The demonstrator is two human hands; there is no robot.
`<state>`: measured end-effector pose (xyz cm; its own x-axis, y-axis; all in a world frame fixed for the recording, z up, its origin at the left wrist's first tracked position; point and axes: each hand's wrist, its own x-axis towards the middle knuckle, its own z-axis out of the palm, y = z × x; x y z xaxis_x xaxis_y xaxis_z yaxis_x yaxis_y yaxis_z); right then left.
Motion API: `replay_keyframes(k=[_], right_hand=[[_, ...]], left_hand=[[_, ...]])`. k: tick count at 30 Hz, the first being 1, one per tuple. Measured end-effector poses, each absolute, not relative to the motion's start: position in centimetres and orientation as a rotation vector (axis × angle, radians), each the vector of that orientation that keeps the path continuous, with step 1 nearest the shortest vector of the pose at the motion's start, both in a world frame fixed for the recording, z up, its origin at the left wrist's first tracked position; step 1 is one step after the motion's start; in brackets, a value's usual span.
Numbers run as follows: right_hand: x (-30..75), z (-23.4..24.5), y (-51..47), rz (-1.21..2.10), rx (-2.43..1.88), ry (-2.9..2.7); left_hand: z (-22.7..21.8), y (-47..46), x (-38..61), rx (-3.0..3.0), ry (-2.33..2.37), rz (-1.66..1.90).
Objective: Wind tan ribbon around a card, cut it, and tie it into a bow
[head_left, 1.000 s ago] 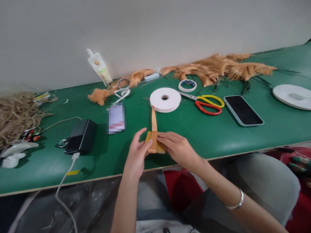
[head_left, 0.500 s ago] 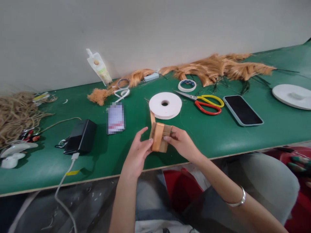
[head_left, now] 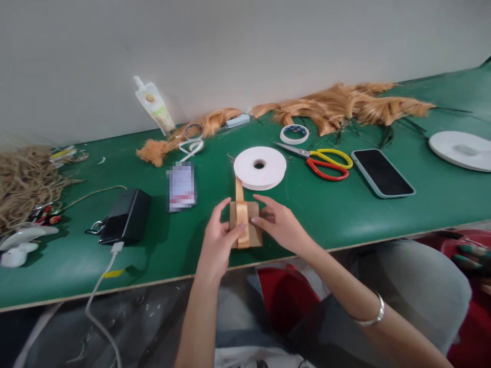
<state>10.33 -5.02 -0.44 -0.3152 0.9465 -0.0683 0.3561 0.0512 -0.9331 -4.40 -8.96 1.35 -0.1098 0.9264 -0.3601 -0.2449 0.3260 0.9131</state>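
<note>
A small brown cardboard piece (head_left: pixel 255 236) wrapped lengthwise with shiny orange ribbon (head_left: pixel 243 232) is between my hands near the table's front edge. My left hand (head_left: pixel 219 240) grips it from the left, thumb pressed on the ribbon. From the right, my right hand (head_left: pixel 283 222) holds the cardboard's edge, thumb on its face and index finger stretched past the top corner; its other fingers are partly hidden. A strip of the ribbon runs from the cardboard's top to a white spool (head_left: pixel 245 168) lying flat just beyond.
Scissors (head_left: pixel 330 163), a tape roll (head_left: pixel 294 134) and a phone (head_left: pixel 383 174) lie right of the spool. A black device (head_left: pixel 126 217) with a cable stands left, near tangled cord (head_left: pixel 23 184). Orange fibre bundles (head_left: pixel 337 107) line the wall. A white disc (head_left: pixel 466 148) lies far right.
The cardboard has moved slightly left and toward me, turning from tilted to nearly straight and flatter. My right index finger has extended along its top corner.
</note>
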Motion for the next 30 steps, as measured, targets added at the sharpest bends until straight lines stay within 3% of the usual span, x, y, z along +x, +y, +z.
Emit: replay_keyframes(k=[5,12,20,24,30], right_hand=[[10.5,-1.7,-5.8,0.584,-0.939,-2.048],[10.0,-2.4,-6.1,0.432,-0.842,-2.073],[10.4,-0.7,-5.9,0.946,-1.166,-1.787],[10.4,-0.4,-5.1,1.309,-1.164,-1.623],[9.9,-0.7,-4.6,1.543,-1.165,-1.481]], left_hand=[[1.7,-8.8,-4.4,0.705,1.311,1.176],[1.9,-8.8,-5.2,0.651,1.277,1.166],[0.8,-9.1,-5.7,0.568,1.166,1.151],[1.2,-9.1,-5.7,0.650,1.231,1.106],[1.7,-9.1,-5.2,0.731,1.236,1.101]])
